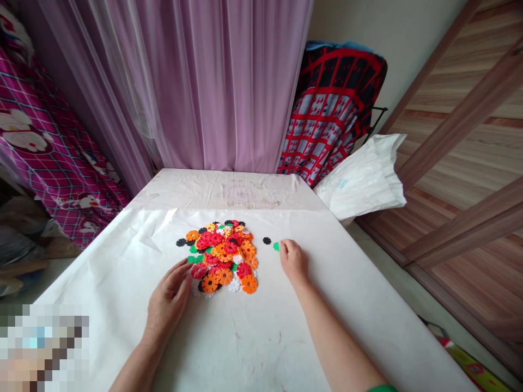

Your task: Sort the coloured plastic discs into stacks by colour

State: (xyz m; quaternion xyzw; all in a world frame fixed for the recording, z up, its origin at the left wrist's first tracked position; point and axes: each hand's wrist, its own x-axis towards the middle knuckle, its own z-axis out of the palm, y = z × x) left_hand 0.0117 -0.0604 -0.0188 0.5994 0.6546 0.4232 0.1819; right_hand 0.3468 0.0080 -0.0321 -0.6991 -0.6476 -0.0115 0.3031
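A pile of notched plastic discs [224,250] in red, orange, green, black and white lies on the white-covered table. My left hand [169,291] is at the pile's left edge, fingers extended and touching or close to a green disc [195,259]. To the right of the pile, my right hand [293,258] has its fingertips together on the edge of a small green disc [276,246]. A single black disc [267,240] lies between that green disc and the pile.
Purple curtains [229,81] hang behind the table [245,337]. A white bag [363,179] stands at its back right corner, near a red patterned cloth [322,114]. Wooden doors [469,163] are at the right. A blurred, pixelated patch covers the lower left corner.
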